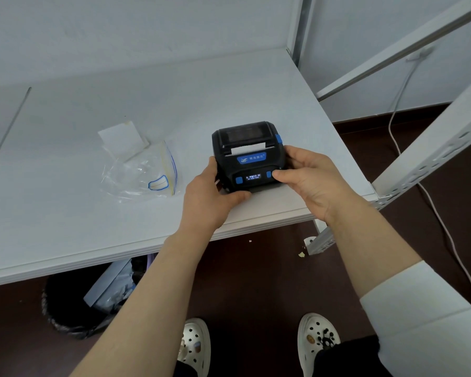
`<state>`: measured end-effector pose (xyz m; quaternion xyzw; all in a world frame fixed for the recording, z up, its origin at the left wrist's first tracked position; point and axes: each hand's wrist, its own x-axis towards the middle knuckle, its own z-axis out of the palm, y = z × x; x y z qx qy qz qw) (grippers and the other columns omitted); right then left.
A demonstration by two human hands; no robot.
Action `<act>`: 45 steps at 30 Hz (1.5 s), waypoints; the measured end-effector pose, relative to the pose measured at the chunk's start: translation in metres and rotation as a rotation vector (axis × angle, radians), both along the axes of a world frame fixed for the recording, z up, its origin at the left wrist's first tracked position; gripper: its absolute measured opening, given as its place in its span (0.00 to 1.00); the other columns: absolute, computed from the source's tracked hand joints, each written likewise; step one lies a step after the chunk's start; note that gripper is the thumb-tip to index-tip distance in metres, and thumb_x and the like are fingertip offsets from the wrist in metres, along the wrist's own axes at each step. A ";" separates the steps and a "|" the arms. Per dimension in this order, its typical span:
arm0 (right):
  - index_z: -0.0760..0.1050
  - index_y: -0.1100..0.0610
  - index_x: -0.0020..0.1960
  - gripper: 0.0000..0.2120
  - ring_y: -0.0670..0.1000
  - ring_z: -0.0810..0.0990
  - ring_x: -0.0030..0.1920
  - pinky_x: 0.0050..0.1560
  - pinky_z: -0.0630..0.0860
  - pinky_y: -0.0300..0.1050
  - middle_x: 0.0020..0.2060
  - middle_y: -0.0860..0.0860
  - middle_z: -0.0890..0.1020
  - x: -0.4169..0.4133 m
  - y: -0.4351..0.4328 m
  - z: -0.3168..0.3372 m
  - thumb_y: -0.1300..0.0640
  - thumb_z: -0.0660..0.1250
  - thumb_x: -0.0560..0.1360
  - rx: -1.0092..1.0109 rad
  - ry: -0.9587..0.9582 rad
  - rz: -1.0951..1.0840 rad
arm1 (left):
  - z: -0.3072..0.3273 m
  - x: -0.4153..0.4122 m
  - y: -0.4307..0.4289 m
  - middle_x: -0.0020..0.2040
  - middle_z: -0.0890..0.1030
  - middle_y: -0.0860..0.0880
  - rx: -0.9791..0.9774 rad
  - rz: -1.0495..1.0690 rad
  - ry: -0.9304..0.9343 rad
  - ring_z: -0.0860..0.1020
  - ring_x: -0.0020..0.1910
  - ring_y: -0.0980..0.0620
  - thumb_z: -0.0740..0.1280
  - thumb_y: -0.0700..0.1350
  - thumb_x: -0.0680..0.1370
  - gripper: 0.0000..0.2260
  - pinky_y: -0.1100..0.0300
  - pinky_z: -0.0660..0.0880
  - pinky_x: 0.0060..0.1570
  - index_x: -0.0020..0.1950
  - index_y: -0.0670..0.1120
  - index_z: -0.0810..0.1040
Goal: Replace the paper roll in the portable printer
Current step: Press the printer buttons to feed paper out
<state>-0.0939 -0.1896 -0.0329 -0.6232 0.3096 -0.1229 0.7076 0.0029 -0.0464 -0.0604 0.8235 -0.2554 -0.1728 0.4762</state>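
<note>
A black portable printer with blue buttons sits near the front right corner of the white table. Its lid is closed, its small display is lit, and a strip of white paper sticks out of the slot. My left hand grips the printer's left side, thumb under its front edge. My right hand holds the right side, with the thumb resting on the right blue button. The roll inside is hidden behind the dark lid.
An empty clear zip bag and a small white paper sheet lie on the table to the printer's left. A white metal rack frame stands at the right. A black bin sits under the table; a cable trails on the floor.
</note>
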 end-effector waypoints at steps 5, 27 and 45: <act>0.75 0.58 0.62 0.23 0.49 0.79 0.57 0.64 0.73 0.46 0.52 0.51 0.83 0.000 -0.001 -0.001 0.75 0.64 0.70 -0.004 0.005 0.007 | 0.000 0.000 0.001 0.51 0.82 0.49 0.002 -0.001 -0.008 0.80 0.52 0.51 0.77 0.42 0.66 0.25 0.55 0.77 0.57 0.60 0.47 0.73; 0.74 0.57 0.62 0.22 0.44 0.79 0.52 0.56 0.74 0.36 0.47 0.47 0.82 0.000 0.001 0.001 0.73 0.64 0.71 -0.099 0.030 -0.006 | 0.002 -0.001 0.000 0.51 0.81 0.51 -0.006 -0.004 -0.023 0.79 0.51 0.53 0.76 0.41 0.66 0.26 0.62 0.76 0.54 0.62 0.48 0.73; 0.79 0.47 0.41 0.26 0.52 0.76 0.60 0.64 0.72 0.49 0.55 0.56 0.82 0.001 -0.004 -0.003 0.76 0.56 0.62 -0.120 0.075 0.021 | 0.002 0.000 0.000 0.52 0.82 0.50 0.015 0.002 -0.028 0.80 0.51 0.52 0.77 0.42 0.65 0.27 0.64 0.75 0.52 0.62 0.47 0.73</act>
